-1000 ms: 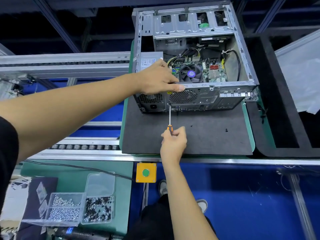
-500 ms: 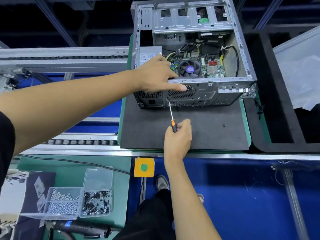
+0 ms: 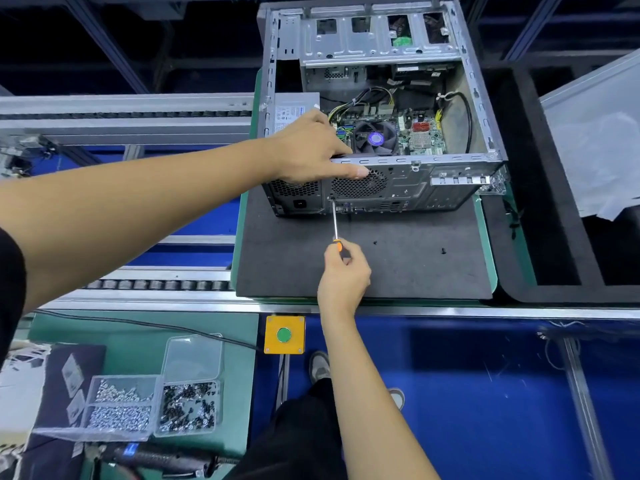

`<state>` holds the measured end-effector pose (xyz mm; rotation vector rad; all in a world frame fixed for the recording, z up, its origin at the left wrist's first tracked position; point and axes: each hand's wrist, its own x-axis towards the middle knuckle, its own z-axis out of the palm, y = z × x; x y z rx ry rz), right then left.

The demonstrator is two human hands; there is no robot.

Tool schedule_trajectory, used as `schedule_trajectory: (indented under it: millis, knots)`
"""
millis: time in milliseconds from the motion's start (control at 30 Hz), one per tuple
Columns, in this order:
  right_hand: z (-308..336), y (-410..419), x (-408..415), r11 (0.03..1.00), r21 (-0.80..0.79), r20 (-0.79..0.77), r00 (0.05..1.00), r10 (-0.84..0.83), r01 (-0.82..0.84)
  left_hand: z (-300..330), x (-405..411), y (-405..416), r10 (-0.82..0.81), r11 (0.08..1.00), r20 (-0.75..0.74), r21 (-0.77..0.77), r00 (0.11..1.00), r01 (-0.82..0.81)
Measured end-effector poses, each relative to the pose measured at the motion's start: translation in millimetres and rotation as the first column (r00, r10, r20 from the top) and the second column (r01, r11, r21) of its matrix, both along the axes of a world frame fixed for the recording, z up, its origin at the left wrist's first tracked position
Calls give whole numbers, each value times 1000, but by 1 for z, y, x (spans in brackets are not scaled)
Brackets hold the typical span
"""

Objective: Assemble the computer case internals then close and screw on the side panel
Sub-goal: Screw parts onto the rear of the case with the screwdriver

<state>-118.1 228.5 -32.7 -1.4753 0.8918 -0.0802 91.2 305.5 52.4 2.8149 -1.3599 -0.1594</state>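
Computer case (image 3: 446, 188) open-sided, on dark foam mat (image 3: 398, 271), side panel off | left hand (image 3: 308, 150) draped over near top edge, fingers straight, pressing rear wall above fan grille (image 3: 358, 185) | right hand (image 3: 343, 275) pinching screwdriver (image 3: 335, 223), tip at rear-panel screw below grille | loose black screws (image 3: 443, 251) on mat.

case (image 3: 408, 181) on mat (image 3: 398, 271) top centre; screw box (image 3: 152, 403) lower left; button (image 3: 284, 335) below mat's front edge
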Motion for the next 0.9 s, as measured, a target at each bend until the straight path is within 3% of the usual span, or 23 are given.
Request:
schedule_trajectory:
  millis: [100, 167, 233, 267, 333, 400, 500, 600, 700, 800, 900]
  knots:
    - [-3, 0, -6, 943, -305, -21, 990, 137, -137, 2, 0, 0, 4, 1000, 9, 15, 1000, -4]
    - [-4, -2, -5, 862, -485, -21, 988, 153, -144, 3, -1, 0, 8, 1000, 15, 22, 1000, -8]
    - [-5, -4, -4, 856, -504, -18, 992, 123, -116, 3, -1, 0, 4, 1000, 20, 22, 1000, -5]
    - [-5, -5, -3, 922, -380, 3, 997, 81, -74, 4, -2, 0, -2, 1000, 21, 18, 1000, 1]
    - [-3, -9, -1, 995, 90, 29, 999, -40, 38, 4, -3, 0, -10, 1000, 14, 7, 1000, 10]
    - [1, -12, 2, 875, 475, -33, 995, -89, 94, 5, -3, 0, -3, 1000, 0, 12, 1000, 3]
    - [6, -9, 3, 699, 704, -112, 991, -66, 126, 6, -4, -1, 7, 1000, -20, 23, 1000, -6]
    - [5, -4, 1, 601, 792, -93, 994, -62, 111, 8, -3, 0, 9, 999, -37, 32, 999, -8]
    - [4, -10, 1, 650, 758, -56, 998, -19, 55, 10, -7, 1, 18, 998, -31, 62, 999, -16]
    - [1, -23, -2, 844, 536, -54, 998, 45, -9, 8, -13, 3, 60, 997, 59, 42, 996, -63]
    - [-7, -42, -12, 956, 294, -45, 999, 24, -9, -2, -33, 0, 123, 985, 329, -154, 936, -76]
